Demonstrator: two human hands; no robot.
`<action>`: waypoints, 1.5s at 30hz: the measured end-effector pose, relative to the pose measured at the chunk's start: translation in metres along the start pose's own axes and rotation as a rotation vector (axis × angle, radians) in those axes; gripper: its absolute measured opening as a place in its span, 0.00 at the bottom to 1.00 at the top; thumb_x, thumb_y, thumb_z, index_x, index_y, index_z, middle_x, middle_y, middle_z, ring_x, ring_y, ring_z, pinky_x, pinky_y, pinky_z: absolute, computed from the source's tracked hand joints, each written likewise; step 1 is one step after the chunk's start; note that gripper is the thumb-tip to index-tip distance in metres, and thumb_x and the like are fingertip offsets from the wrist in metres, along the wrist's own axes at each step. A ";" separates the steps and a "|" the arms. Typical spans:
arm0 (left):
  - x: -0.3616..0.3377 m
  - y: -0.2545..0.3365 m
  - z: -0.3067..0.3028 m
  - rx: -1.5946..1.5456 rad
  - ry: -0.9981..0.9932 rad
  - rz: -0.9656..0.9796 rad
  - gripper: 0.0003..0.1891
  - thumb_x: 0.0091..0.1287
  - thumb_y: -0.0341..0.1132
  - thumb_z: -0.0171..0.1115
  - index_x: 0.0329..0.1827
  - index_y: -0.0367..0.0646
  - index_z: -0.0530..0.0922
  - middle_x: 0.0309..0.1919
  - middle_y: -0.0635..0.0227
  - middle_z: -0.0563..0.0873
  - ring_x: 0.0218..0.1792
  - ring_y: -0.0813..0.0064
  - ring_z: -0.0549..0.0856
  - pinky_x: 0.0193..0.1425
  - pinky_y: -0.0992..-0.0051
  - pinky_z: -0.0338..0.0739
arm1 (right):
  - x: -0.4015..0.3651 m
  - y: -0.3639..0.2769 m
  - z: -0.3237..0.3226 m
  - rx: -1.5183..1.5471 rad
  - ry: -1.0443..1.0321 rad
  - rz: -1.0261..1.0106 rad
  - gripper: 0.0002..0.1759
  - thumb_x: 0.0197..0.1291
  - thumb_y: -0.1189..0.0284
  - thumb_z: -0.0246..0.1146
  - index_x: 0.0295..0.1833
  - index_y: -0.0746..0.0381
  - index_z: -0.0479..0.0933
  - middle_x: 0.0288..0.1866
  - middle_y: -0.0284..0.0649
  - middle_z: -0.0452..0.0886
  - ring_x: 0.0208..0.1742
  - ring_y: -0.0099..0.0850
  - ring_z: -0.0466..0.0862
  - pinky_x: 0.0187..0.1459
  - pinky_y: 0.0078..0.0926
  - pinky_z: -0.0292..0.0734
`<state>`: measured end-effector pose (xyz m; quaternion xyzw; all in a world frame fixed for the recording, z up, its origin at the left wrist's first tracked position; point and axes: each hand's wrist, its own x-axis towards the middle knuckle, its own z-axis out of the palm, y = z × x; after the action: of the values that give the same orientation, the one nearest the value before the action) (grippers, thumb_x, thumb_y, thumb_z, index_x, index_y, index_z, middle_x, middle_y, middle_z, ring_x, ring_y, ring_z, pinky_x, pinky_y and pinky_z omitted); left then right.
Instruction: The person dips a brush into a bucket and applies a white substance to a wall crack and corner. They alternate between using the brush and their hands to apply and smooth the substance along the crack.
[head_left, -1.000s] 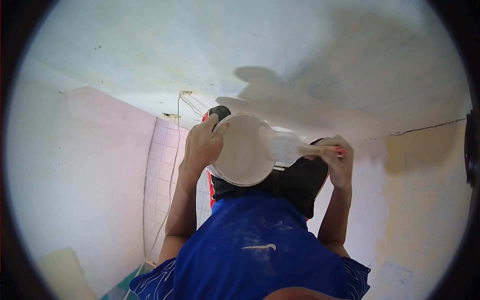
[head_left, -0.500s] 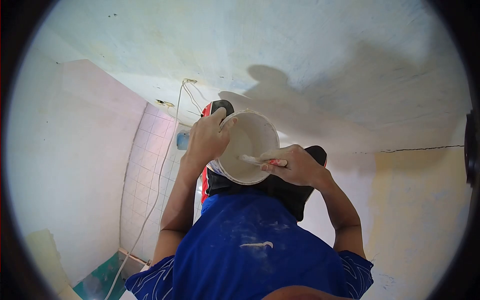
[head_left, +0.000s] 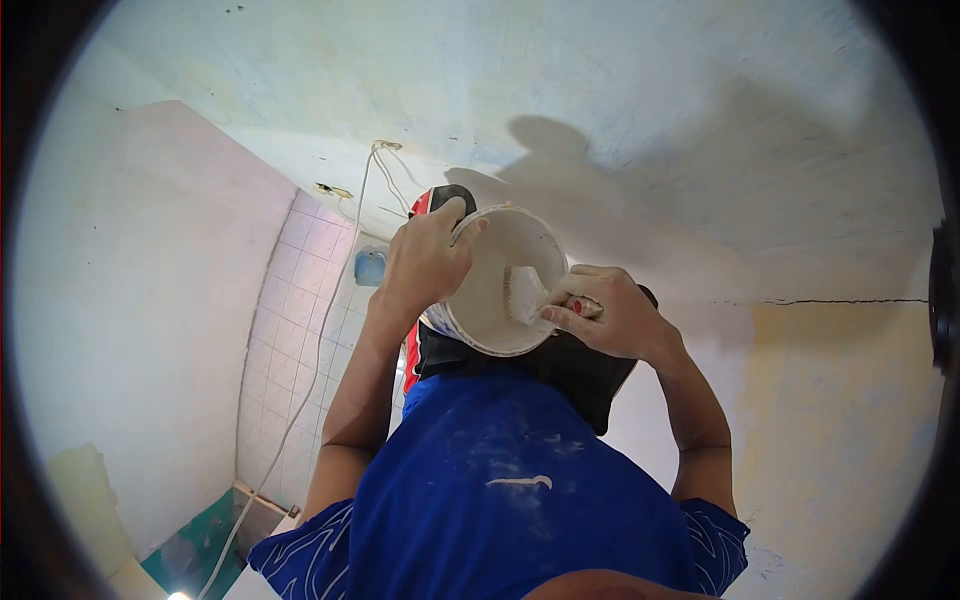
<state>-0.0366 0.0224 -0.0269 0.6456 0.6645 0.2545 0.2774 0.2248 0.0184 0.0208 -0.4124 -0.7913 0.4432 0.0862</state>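
A white plastic bucket is tilted over my lap, its inside coated with a whitish residue. Gripping its rim from the left is my left hand, thumb over the edge. My right hand is closed round the handle of a paintbrush at the bucket's right rim. The flat, white-coated brush head and its bristles show inside the bucket, against the inner wall. Part of the handle is hidden in my fingers.
A pale, patchy wall rises before me, with a crack at the right. White cable hangs at the left from a wall fitting. Beyond it are white tiles and a blue box.
My right hand has turned the paintbrush, so its flat side and bristles now show. The bucket and both hands sit slightly higher and further right in view.
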 end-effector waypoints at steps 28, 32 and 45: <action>0.001 -0.007 0.008 0.000 0.023 0.005 0.21 0.77 0.48 0.61 0.34 0.39 0.74 0.26 0.42 0.82 0.34 0.35 0.83 0.39 0.46 0.74 | 0.067 0.011 0.063 -0.797 -0.019 -0.242 0.15 0.63 0.74 0.66 0.56 0.61 0.81 0.48 0.52 0.83 0.53 0.47 0.86 0.50 0.42 0.85; 0.001 -0.008 0.008 -0.014 0.016 0.016 0.21 0.77 0.48 0.62 0.34 0.38 0.74 0.25 0.41 0.82 0.33 0.34 0.82 0.38 0.46 0.74 | 0.082 0.028 0.080 -0.837 0.016 -0.305 0.14 0.64 0.72 0.66 0.54 0.62 0.83 0.49 0.51 0.83 0.53 0.46 0.86 0.50 0.41 0.86; 0.000 -0.004 0.004 0.008 0.015 0.013 0.21 0.77 0.46 0.62 0.37 0.33 0.77 0.26 0.44 0.81 0.24 0.52 0.77 0.34 0.57 0.73 | 0.084 0.022 0.081 -0.661 -0.088 -0.229 0.10 0.59 0.75 0.66 0.45 0.64 0.87 0.50 0.50 0.88 0.53 0.46 0.88 0.52 0.43 0.86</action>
<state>-0.0366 0.0219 -0.0319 0.6492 0.6633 0.2584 0.2681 0.1430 0.0350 -0.0634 -0.3070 -0.9361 0.1680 -0.0368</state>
